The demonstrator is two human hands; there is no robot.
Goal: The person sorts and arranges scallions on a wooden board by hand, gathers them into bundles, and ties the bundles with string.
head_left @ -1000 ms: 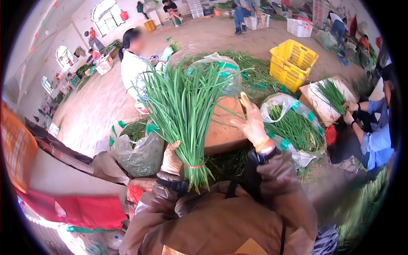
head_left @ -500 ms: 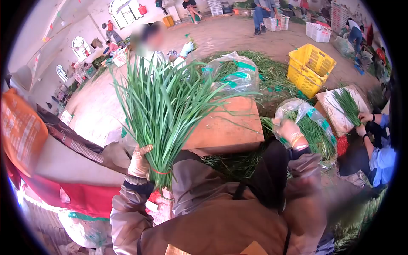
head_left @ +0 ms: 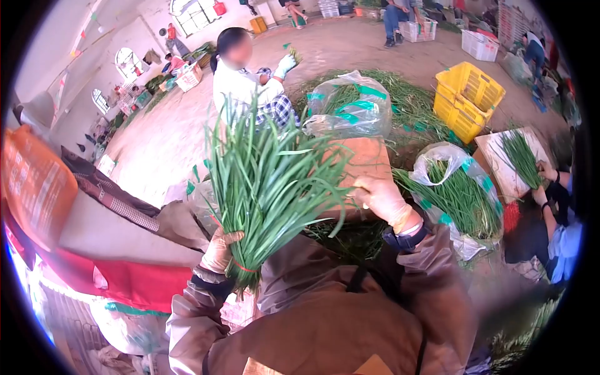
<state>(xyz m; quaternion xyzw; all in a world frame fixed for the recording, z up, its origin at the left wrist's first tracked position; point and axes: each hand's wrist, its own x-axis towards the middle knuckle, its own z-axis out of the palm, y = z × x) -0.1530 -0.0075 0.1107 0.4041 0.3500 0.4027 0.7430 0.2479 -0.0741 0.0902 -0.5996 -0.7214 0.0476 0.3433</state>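
Observation:
My left hand, in a thin pale glove, is wrapped round the lower part of a large bunch of garlic chives. The leaves fan upward and to the right, and a red rubber band circles the stems just below my grip. My right hand, gloved too, is just right of the leaf tips, above the edge of a wooden board. Its fingers are curled together; whether a leaf is pinched in them is too small to tell.
A clear bag of chives stands to the right, another bag behind the board. Yellow crates are at the back right. One person sits ahead; a co-worker's hands handle chives on a white board.
My right hand has moved left from the bag of chives toward the bunch's leaf tips. The bunch in my left hand has shifted slightly right and lower, its leaves leaning more to the right.

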